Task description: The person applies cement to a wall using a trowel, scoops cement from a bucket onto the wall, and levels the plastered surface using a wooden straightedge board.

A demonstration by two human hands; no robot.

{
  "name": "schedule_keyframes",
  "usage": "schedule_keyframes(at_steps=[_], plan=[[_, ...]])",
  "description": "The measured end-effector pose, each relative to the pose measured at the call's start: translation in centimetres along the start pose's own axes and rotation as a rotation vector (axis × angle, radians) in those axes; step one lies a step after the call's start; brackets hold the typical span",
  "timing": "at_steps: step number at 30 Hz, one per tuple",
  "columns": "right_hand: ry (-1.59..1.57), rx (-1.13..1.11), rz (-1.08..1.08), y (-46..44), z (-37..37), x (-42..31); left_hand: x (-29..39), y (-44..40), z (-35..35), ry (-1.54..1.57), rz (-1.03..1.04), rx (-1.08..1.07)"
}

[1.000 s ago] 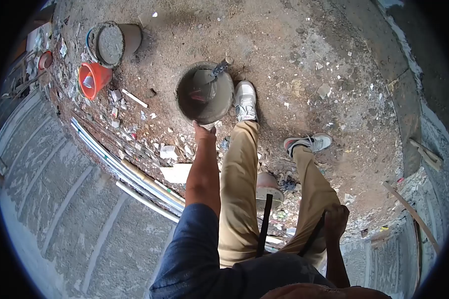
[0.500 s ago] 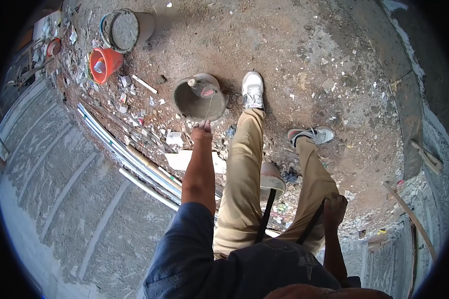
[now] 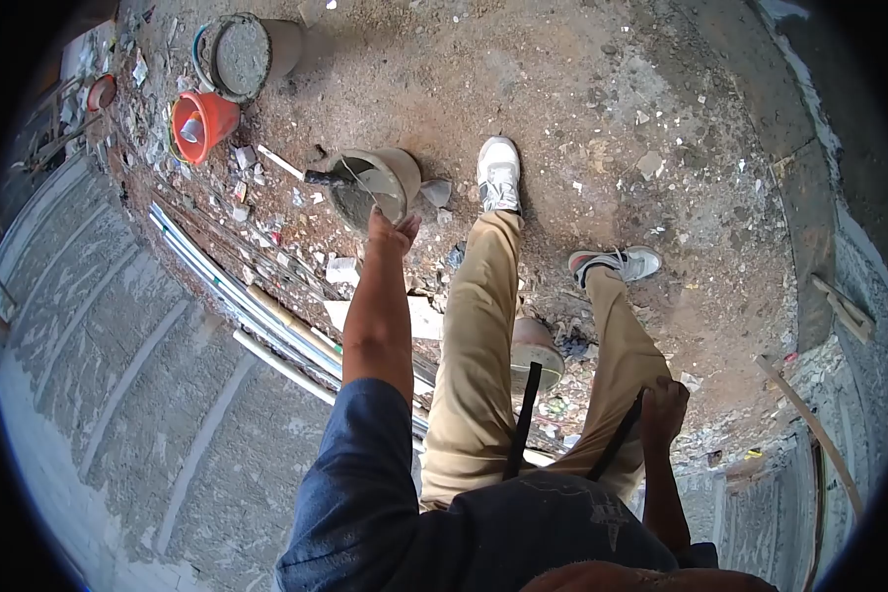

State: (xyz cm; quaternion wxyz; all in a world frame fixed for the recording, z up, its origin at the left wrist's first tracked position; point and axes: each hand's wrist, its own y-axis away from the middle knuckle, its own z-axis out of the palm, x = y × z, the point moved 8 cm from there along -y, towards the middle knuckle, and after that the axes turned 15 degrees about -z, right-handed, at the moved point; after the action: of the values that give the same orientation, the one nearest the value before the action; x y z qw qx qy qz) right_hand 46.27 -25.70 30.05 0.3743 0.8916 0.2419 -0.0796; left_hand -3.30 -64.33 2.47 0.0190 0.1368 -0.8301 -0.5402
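The left fingers (image 3: 408,228), partly spread, meet a tilted round grey bucket (image 3: 402,171); beyond them, a dark-handled tool (image 3: 326,178) remains in it. Right fingers (image 3: 665,407) curl beside a black strap (image 3: 621,438), grip unclear.

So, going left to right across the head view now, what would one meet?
Small reddish container → orange bucket → tilted bucket at the left hand → upper white shoe → right hand → curved wooden strip.
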Motion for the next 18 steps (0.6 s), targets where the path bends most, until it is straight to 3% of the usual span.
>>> schedule_keyframes(at_steps=[4, 9, 10, 12, 13, 16, 17, 18], plan=[[-0.014, 0.014, 0.013, 0.5, 0.1, 0.0, -0.9, 5.6, 0.8, -0.069, 0.073, 0.217], [-0.019, 0.01, 0.06, 1.4, 0.5, -0.2, -3.0, 9.3, 0.4, -0.209, 0.155, 0.331], [-0.025, 0.013, 0.077, 1.5, 0.5, -0.2, -3.9, 10.5, 0.6, -0.318, 0.205, 0.375], [-0.056, 0.02, 0.158, 2.1, 0.3, 0.0, -5.6, 9.9, 0.7, -0.939, 0.293, 0.524], [-0.078, 0.059, 0.167, 2.6, 0.6, 0.2, -6.2, 4.8, 0.4, -1.435, 0.396, 0.476], [-0.175, 0.029, 0.279, 3.5, 0.6, 0.3, -12.8, 4.2, 1.5, -1.785, 0.636, -0.103], [-0.142, 0.032, 0.27, 4.0, 0.4, 0.0, -15.1, 10.2, 2.3, -1.723, 0.661, -0.426], [-0.203, 0.019, 0.295, 4.4, 0.3, 0.1, -16.1, 12.4, 0.3, -1.417, 0.344, -0.453]])
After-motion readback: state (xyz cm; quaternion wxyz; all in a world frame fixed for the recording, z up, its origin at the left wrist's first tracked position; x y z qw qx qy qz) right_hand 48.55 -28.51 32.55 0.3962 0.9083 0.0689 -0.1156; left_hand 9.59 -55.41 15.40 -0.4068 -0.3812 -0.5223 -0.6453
